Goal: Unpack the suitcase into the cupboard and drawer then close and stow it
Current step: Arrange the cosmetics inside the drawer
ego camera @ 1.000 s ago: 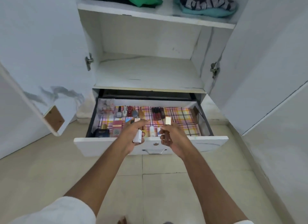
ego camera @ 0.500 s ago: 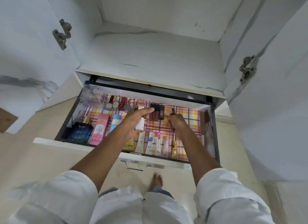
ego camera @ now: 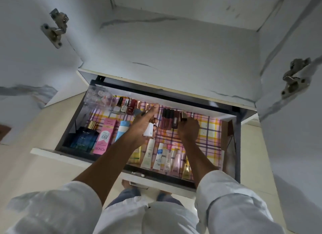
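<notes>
Looking down into an open drawer (ego camera: 73,122) lined with plaid paper and filled with cosmetics. The left hand (ego camera: 145,121) curls around a small white box (ego camera: 148,131), forefinger stretched toward the back row of nail polish bottles (ego camera: 125,107). The right hand (ego camera: 188,130) pinches a small dark tube (ego camera: 183,116) (gold-capped) beside a row of lip glosses (ego camera: 168,119). The cupboard shelf (ego camera: 174,56) sits above. Tubes (ego camera: 165,158) line the front.

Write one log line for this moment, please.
drawer: open | left hand: holds white box | right hand: places dark tube
</notes>
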